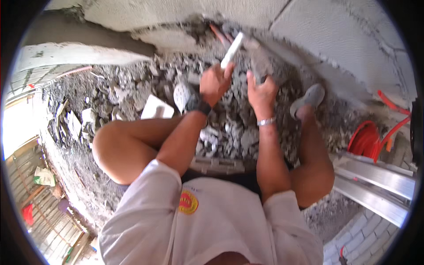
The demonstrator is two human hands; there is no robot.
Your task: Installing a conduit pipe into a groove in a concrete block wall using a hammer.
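Note:
My left hand (pixel 215 84) is closed around the lower end of a short white tube (pixel 232 50), which looks like a piece of plastic pipe. The tube tilts up and to the right, toward the base of the wall. Just to its right, my right hand (pixel 262 92) is raised over the rubble with its fingers curled and the thumb pointing up. Whatever it may hold is too small or hidden to make out. Beyond the tube, orange-red conduits (pixel 217 34) come out of a broken gap at the foot of the wall.
Broken grey rubble (pixel 119 84) covers the ground between my legs. A white square piece (pixel 157 107) lies by my left shoe. At the right are a red reel (pixel 365 138) and an aluminium ladder (pixel 375 176). A concrete wall (pixel 344 39) runs along the far side.

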